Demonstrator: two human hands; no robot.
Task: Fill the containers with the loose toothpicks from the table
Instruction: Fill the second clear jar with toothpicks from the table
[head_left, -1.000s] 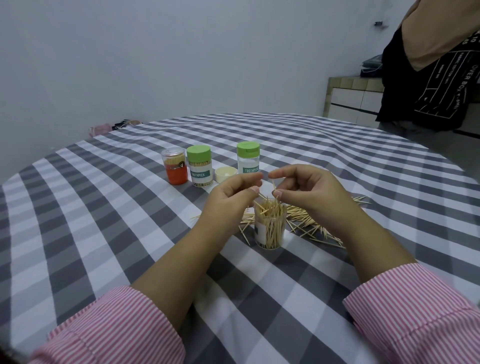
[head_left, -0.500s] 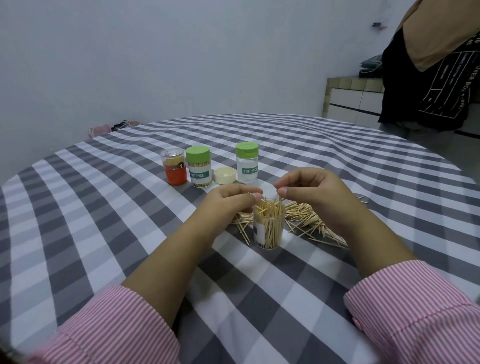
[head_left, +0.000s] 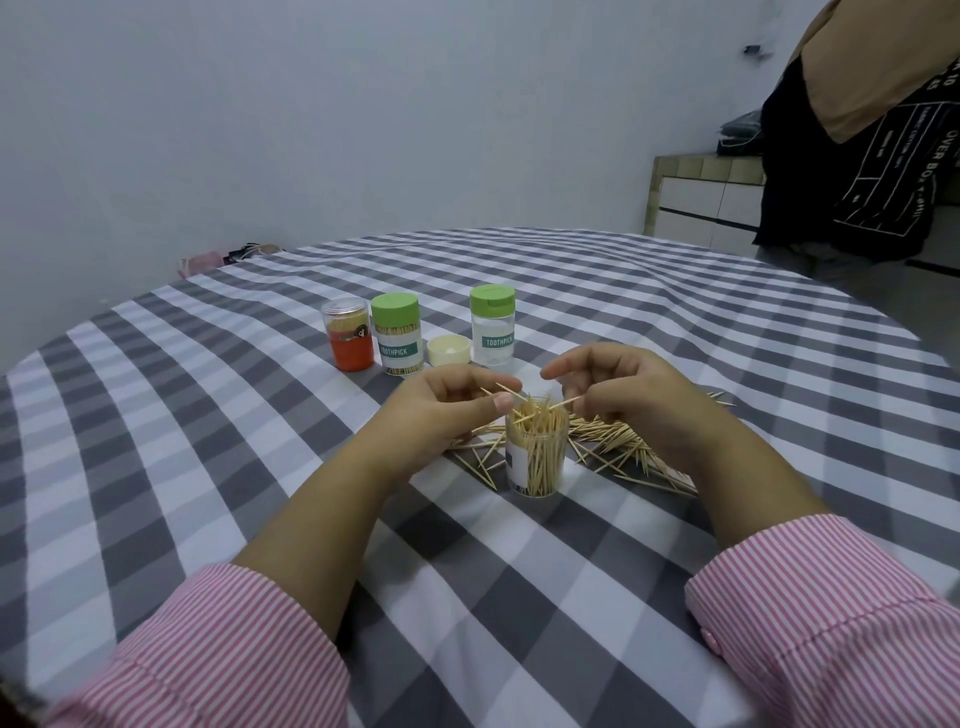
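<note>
1. Since the earlier frame both hands have drawn a little apart above the open container; the right forefinger, curled down before, now points toward the left hand.
2. Thumb and forefinger of the left hand pinch one toothpick just above the container's mouth, near the frame's centre; the other fingers are curled under.
3. Curled lower fingers of the right hand hold another toothpick, which slants down toward the container's mouth; the forefinger is stretched out above it.
4. Between the two hands the open container stands upright on the desk, clear-walled with a white label, packed with toothpicks whose tips stick up past the rim.
5. Around its base and off to the right, partly hidden by the right hand, loose toothpicks lie scattered on the grey-and-white checked cloth.
6. Higher in the frame, left of centre, a row stands: a clear container with an orange base, a green-lidded container full of toothpicks, a cream lid lying open side up, and a second green-lidded container that looks empty.
7. Pink-striped sleeves fill the lower corners.
8. At the upper right another person in dark clothing stands beside the desk, before a tiled counter.
</note>
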